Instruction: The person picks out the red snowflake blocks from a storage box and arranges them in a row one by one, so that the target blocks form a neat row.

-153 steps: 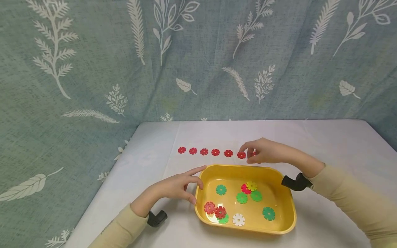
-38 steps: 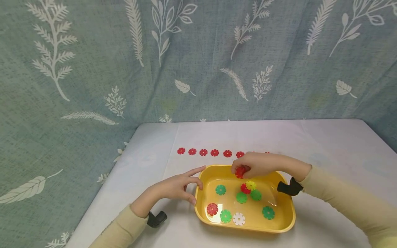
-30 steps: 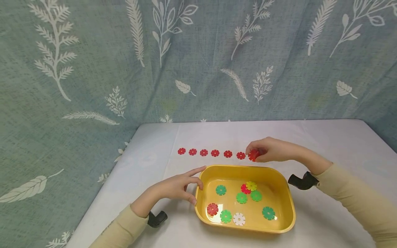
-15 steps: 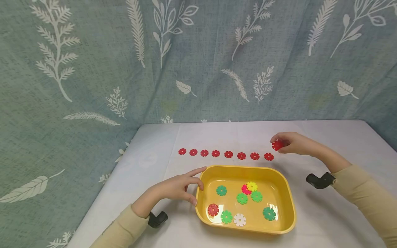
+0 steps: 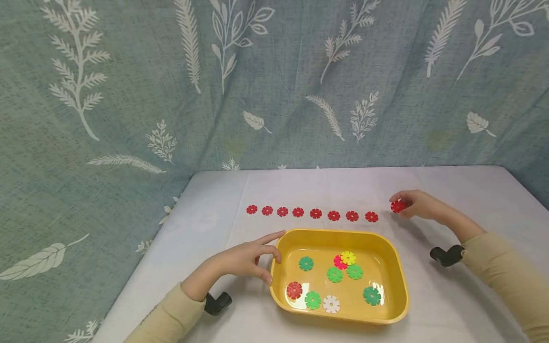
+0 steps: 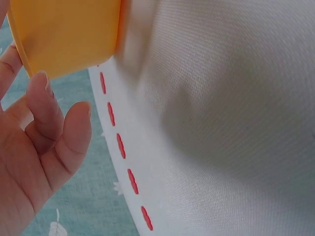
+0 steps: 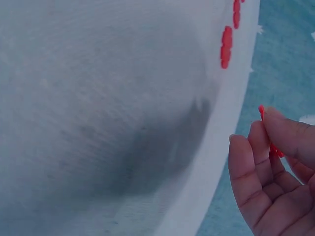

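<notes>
Between the thumb and fingers of my right hand is a red notched disc, held just above the table to the right of a row of similar red discs. In the right wrist view its thin edge shows at the fingertips. My left hand rests with relaxed, spread fingers against the left rim of a yellow plastic basin. The left wrist view has fingertips touching the basin wall and the thumb away from it. Inside lie a red disc and a white disc.
Also in the basin are several green discs, a pink disc and a yellow disc. The white-covered table ends at a leaf-patterned curtain behind and to the left.
My right hand took a red disc from the basin and carried it up and right, past the row's end, then lowered it. One more disc lies in the row. My left hand stayed put.
</notes>
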Tool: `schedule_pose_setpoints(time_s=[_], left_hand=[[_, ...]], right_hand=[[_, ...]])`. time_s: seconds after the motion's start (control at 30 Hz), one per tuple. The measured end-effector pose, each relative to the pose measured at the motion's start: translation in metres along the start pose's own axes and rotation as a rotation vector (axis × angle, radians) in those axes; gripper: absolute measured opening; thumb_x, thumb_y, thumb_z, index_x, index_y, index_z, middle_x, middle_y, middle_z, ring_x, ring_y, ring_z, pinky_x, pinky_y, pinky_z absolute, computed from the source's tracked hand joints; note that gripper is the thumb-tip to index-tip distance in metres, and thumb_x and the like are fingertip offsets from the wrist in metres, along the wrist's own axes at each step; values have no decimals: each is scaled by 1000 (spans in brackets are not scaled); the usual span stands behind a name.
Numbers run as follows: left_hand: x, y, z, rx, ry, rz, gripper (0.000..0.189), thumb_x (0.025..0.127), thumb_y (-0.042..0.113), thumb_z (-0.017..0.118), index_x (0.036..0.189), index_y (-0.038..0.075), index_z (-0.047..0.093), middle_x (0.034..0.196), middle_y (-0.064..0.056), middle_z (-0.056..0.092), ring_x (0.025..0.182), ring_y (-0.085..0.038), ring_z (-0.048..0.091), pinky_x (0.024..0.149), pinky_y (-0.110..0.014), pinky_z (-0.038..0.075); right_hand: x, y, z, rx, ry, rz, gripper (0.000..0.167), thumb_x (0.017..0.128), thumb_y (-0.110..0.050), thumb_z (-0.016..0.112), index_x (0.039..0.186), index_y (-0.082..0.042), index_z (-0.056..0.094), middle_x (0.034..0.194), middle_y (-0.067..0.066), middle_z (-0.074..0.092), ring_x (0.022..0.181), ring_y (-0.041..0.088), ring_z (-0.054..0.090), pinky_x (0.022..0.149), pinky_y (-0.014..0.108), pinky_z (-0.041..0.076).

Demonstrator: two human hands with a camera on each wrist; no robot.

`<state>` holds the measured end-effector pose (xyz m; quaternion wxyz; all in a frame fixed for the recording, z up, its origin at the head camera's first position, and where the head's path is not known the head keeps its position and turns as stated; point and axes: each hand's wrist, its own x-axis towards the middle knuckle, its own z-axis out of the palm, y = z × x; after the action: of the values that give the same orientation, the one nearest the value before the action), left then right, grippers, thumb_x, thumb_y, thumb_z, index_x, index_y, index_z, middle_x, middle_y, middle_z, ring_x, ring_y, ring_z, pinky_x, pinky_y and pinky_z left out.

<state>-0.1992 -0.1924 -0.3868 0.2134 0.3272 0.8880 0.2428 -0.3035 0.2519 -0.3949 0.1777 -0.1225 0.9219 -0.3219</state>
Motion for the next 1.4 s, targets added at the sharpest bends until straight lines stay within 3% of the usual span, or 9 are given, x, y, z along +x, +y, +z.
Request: schedule_pose_setpoints(time_s=[0.47, 0.6, 0.83, 0.97, 1.2, 1.4], left_hand=[[0, 1, -1, 3, 2, 15, 37, 66, 39, 76, 96, 25, 58, 152, 2, 18, 62, -9, 44, 60, -19, 39], [0, 1, -1, -3, 1, 16, 37, 66, 37, 76, 96, 25, 58, 152, 1, 18, 67, -13, 47, 61, -19, 39], [0, -1, 0, -8, 3, 24, 38, 66, 38, 76, 96, 24, 58, 153, 2, 17, 58, -5, 39, 60, -19, 38], [0, -3, 1, 3, 8, 46, 39, 66, 40, 76, 97, 24, 57, 152, 0, 17, 58, -4, 38, 60, -19, 38], [1, -2, 0, -4, -3, 3, 37, 66, 39, 76, 96, 28, 57, 153, 6, 16, 61, -7, 41, 61, -19, 38], [1, -4, 1, -2, 4, 34, 40, 65, 41, 76, 97, 26, 57, 153, 1, 17, 68, -12, 46, 61, -19, 39]], right_hand=[[10, 9, 15, -75, -51, 28, 42, 78, -5, 68, 117, 2, 55, 113, 24, 52, 96, 33, 46, 90, 48, 43], [11, 7, 16, -81, -66, 54, 43, 78, -5, 68, 118, 4, 53, 111, 25, 52, 94, 33, 47, 88, 44, 46], [10, 9, 14, -94, -78, 58, 40, 80, -6, 67, 116, 7, 54, 99, 20, 56, 84, 25, 50, 79, 37, 51], [10, 11, 15, -98, -71, 64, 40, 79, -4, 67, 115, 8, 54, 102, 22, 57, 85, 26, 52, 80, 38, 51], [12, 10, 18, -108, -59, 88, 38, 78, -1, 66, 113, 8, 55, 103, 23, 57, 84, 27, 52, 80, 38, 51], [13, 10, 18, -120, -72, 97, 37, 79, -1, 67, 112, 7, 55, 98, 20, 57, 80, 23, 51, 78, 36, 52]])
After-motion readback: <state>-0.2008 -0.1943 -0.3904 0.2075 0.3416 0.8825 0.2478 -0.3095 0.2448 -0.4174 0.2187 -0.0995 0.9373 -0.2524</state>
